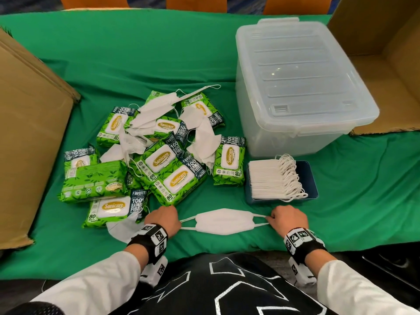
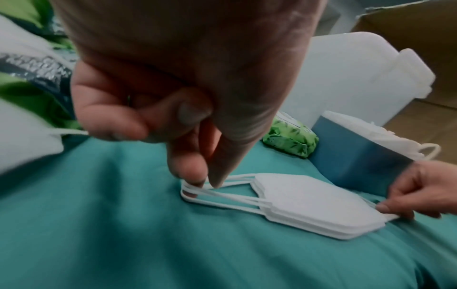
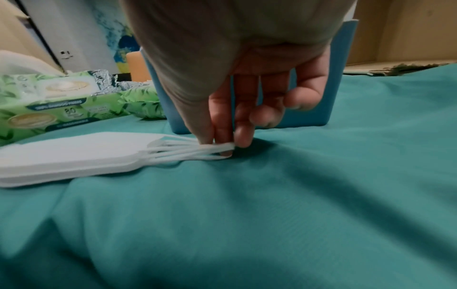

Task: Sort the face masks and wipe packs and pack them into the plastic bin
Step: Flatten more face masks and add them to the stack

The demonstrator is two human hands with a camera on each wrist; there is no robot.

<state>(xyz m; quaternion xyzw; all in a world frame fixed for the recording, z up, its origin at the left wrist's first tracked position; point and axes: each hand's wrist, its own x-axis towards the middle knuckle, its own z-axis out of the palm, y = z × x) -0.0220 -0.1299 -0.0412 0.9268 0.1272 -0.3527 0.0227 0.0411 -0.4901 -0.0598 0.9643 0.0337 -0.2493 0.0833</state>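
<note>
while the green cloth (image 1: pixel 227 53) is covering the bench, a small flat stack of white masks (image 1: pixel 223 224) is lying on it near the front edge, between the two hands. the left hand (image 1: pixel 164 220) is pinching the stack's left ear loops (image 2: pixel 217 193) between thumb and fingertips, with the other fingers curled; the right hand (image 1: pixel 289 218) is pinching the right ear loops (image 3: pixel 197 151) the same way, so the thin elastic cords are stretching out to either side. the masks are looking soft and papery, with angled ends.

just behind the stack, a dark blue rectangular tray (image 1: pixel 312 178) is holding a neat row of folded white masks (image 1: pixel 266 180), their loops bunching along the right side. behind the tray, a clear plastic bin (image 1: pixel 295 87) with a ribbed snap-on lid is sitting closed.

to the left, a loose heap of green wipe packs (image 1: pixel 168 164) is mixing with scattered white masks (image 1: pixel 156 110). the packs are glossy plastic printed with leaves, each carrying a white oval-cornered flap reading "sanicare" in gold, with "100% bamboo fiber", "favorite" and "80" showing on several. one pack (image 1: pixel 95 180) is lying with its back facing up, its small print unreadable.

brown cardboard boxes are standing at the far left (image 1: pixel 29 144) and far right (image 1: pixel 386 64) of the bench.
</note>
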